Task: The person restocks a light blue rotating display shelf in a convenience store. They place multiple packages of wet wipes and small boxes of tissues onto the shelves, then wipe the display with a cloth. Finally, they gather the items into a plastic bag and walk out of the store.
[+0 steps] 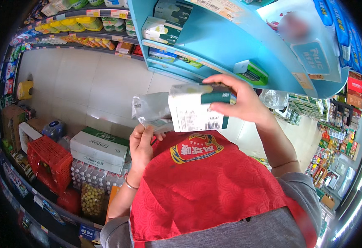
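My right hand grips a white and green printed carton by one end, thumb on the near face and fingers over the top. A barcode and small print show on the side turned to me. Pinched between the thumb and fingers of my left hand is a clear plastic bag. The carton hides part of this bag, and I cannot tell whether the two touch. Both hands are held in front of the red apron on my chest.
Ahead stands a light-blue shelf unit with similar cartons and a green pack. At left are a red plastic basket, a white and green box on bottled drinks, and a yellow container on the tiled floor.
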`<act>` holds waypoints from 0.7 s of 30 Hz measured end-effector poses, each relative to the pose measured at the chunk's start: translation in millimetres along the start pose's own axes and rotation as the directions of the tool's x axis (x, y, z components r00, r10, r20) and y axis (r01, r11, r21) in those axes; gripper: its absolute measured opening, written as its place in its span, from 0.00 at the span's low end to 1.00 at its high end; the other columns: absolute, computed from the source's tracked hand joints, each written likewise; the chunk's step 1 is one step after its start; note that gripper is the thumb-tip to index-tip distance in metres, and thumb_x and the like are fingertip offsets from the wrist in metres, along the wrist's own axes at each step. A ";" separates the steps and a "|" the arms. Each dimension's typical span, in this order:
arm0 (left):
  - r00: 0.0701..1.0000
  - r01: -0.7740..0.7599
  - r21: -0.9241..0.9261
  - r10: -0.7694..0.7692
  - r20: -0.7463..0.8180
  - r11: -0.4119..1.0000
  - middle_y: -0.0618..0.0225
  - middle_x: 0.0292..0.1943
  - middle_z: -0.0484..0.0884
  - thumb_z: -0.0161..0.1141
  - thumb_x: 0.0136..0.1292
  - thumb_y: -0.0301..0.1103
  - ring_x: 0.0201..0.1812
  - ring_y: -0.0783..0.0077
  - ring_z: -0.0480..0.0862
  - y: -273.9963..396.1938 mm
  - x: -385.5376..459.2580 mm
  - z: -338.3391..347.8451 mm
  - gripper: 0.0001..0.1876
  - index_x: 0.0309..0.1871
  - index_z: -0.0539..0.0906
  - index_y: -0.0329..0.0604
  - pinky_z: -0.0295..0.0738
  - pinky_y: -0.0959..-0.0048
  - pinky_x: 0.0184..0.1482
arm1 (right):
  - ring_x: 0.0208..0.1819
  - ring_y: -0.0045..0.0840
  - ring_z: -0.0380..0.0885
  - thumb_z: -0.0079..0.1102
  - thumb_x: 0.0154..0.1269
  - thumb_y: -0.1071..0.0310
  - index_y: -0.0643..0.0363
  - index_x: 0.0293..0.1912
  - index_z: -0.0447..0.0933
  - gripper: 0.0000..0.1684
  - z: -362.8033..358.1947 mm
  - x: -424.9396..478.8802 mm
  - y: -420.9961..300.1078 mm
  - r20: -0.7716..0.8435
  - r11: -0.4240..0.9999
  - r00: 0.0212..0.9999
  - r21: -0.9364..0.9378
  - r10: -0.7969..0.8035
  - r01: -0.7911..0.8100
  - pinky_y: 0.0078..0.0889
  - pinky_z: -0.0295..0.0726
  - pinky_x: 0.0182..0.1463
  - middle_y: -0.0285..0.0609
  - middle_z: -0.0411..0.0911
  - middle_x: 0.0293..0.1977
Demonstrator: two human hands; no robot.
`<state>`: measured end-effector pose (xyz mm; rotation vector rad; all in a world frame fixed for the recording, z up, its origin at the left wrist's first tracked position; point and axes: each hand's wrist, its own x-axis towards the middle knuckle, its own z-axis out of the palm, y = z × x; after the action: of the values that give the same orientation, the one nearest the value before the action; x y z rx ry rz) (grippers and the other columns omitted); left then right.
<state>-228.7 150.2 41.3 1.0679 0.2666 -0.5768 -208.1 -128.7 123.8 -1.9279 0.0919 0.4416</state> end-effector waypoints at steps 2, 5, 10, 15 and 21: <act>1.000 -0.028 -0.050 0.029 0.011 0.998 0.61 0.24 0.77 0.46 0.71 0.26 0.30 0.71 0.77 -6.0 4.7 -5.2 0.13 0.25 0.67 0.40 0.74 0.70 0.42 | 0.48 0.19 0.75 0.63 0.56 0.69 0.66 0.57 0.71 0.28 -4.6 1.0 7.1 -0.032 0.934 0.988 0.332 0.151 -0.132 0.24 0.75 0.52 0.39 0.77 0.48; 1.000 -0.013 -0.020 0.013 0.008 1.000 0.62 0.24 0.76 0.46 0.71 0.26 0.30 0.70 0.77 -7.0 6.5 -11.5 0.13 0.26 0.67 0.40 0.74 0.70 0.42 | 0.51 0.20 0.74 0.64 0.57 0.68 0.67 0.57 0.71 0.28 -11.2 5.4 23.8 -0.105 0.919 0.987 0.386 0.126 -0.076 0.24 0.73 0.56 0.41 0.76 0.49; 0.999 -0.036 -0.038 0.036 -0.014 0.999 0.63 0.24 0.77 0.46 0.71 0.27 0.30 0.72 0.77 -11.2 7.0 -20.2 0.13 0.26 0.68 0.40 0.74 0.71 0.42 | 0.55 0.21 0.72 0.68 0.53 0.76 0.63 0.60 0.68 0.34 -10.2 14.0 24.6 -0.224 0.978 0.974 0.208 0.028 0.020 0.26 0.71 0.59 0.41 0.74 0.52; 0.983 0.018 -0.136 -0.042 -0.178 0.991 0.65 0.25 0.78 0.45 0.72 0.28 0.31 0.74 0.78 -2.9 9.2 -12.2 0.12 0.29 0.71 0.40 0.75 0.74 0.42 | 0.56 0.40 0.72 0.67 0.39 0.82 0.56 0.51 0.70 0.34 14.2 3.6 -6.5 -0.041 0.707 0.780 -0.453 -0.625 0.543 0.41 0.70 0.58 0.45 0.74 0.55; 0.951 0.167 -0.510 -0.274 -0.143 0.844 0.65 0.33 0.82 0.47 0.70 0.28 0.34 0.70 0.84 23.6 24.3 -18.4 0.08 0.34 0.75 0.43 0.81 0.72 0.40 | 0.59 0.41 0.71 0.68 0.50 0.76 0.56 0.45 0.76 0.20 76.6 13.3 3.2 0.048 0.463 0.510 -0.350 -0.859 0.814 0.36 0.78 0.56 0.47 0.71 0.58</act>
<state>-194.2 167.1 38.8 0.5981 0.6956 -0.5611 -216.7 -58.5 91.3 -2.0463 -0.9023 -0.3973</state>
